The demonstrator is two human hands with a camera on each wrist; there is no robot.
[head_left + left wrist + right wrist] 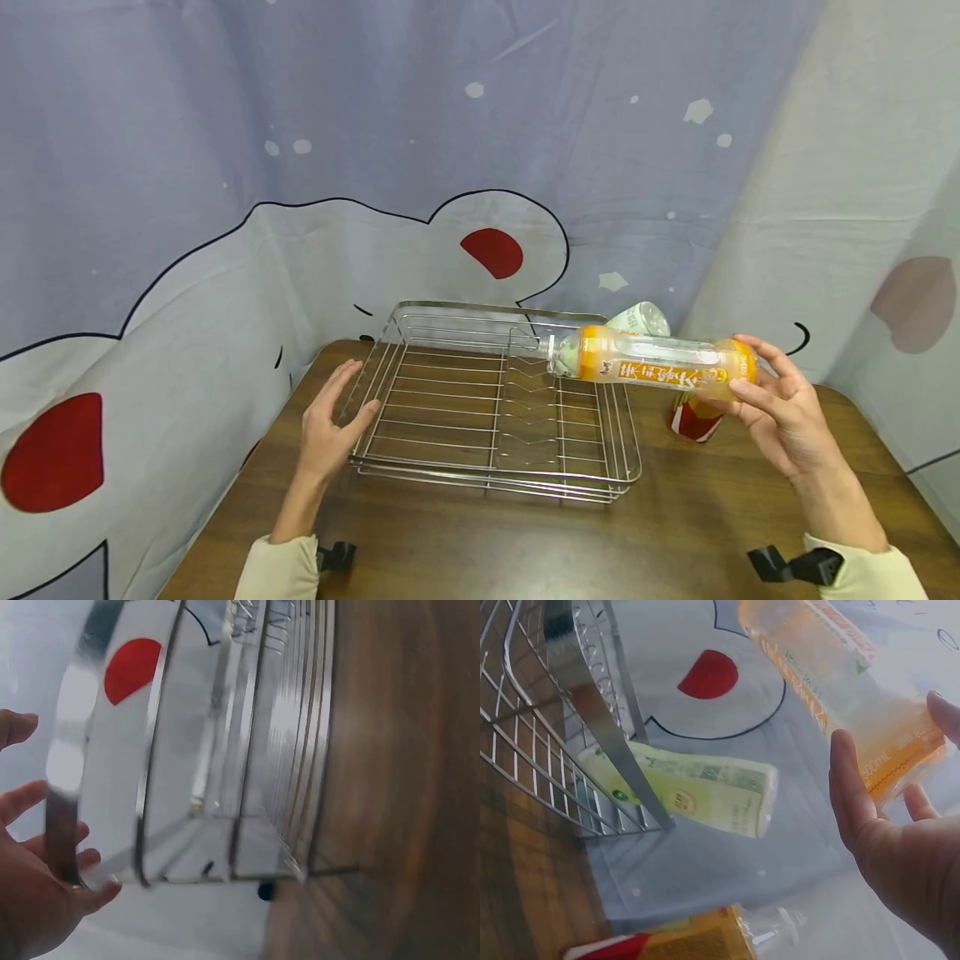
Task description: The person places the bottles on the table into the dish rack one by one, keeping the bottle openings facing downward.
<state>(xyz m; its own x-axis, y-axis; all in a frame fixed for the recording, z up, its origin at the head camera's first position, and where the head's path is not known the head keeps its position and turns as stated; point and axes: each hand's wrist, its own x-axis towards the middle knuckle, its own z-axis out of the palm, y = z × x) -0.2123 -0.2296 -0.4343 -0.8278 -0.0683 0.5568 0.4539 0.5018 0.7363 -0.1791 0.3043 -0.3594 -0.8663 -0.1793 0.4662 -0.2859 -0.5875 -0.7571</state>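
My right hand (787,425) grips a clear plastic bottle with an orange label (667,360) near its base. The bottle lies almost level above the right side of a wire dish rack (450,475), its neck pointing left. In the right wrist view, the thumb and fingers are on either side of the bottle's lower end (900,754). My left hand (326,429) is at the rack's left end, thumb and fingers spread. In the left wrist view, its fingers and thumb lie on either side of the metal rim (64,765); whether they touch it I cannot tell.
A light-green bottle (705,787) leans in the rack's back right corner, its base sticking out over the rim. Right of the rack stands a bottle with a red and yellow label (693,418), partly hidden below the held bottle. A patterned curtain (405,125) hangs behind the wooden table (487,550).
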